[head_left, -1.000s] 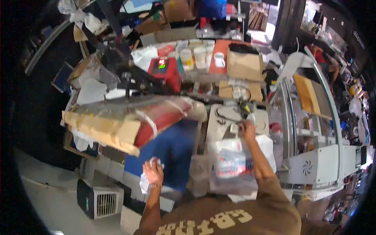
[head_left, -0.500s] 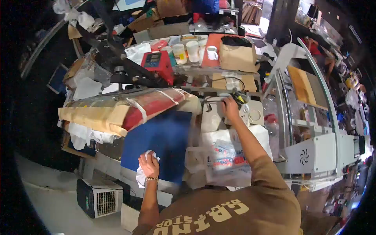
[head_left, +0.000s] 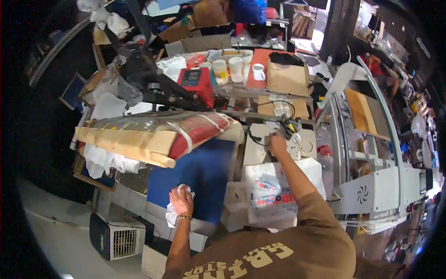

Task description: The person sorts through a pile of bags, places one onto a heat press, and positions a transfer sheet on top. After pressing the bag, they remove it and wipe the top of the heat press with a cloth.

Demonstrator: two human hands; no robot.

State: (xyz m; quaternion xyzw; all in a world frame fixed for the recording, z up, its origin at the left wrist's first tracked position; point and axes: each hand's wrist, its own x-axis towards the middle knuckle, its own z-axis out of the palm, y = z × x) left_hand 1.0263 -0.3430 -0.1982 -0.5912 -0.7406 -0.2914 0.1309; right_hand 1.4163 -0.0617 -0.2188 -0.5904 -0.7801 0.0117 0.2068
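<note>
My left hand point(head_left: 181, 202) presses a crumpled white cloth point(head_left: 171, 215) against the front of the blue board point(head_left: 197, 172), with the cloth showing around the fingers. Farther back on the right, my right hand point(head_left: 278, 145) is at a black cable point(head_left: 254, 138) beside a white power strip point(head_left: 294, 148); its fingertips look closed on something too small to make out. A white plastic bag with printing point(head_left: 272, 195) lies below that hand. Left of the board rises the press's upper part point(head_left: 195, 135), wrapped in red and tan material.
A red control box point(head_left: 196, 84) stands behind the press. Plastic cups point(head_left: 236, 69), a white mug point(head_left: 258, 72) and a cardboard box point(head_left: 288, 79) sit on the back shelf. On the right is a white metal frame point(head_left: 371, 186); a boxy fan unit point(head_left: 121, 237) is at lower left.
The whole view has shifted slightly. My right hand has drawn a little nearer, with the black cable beside it. My left hand stays on the cloth at the board's front.
</note>
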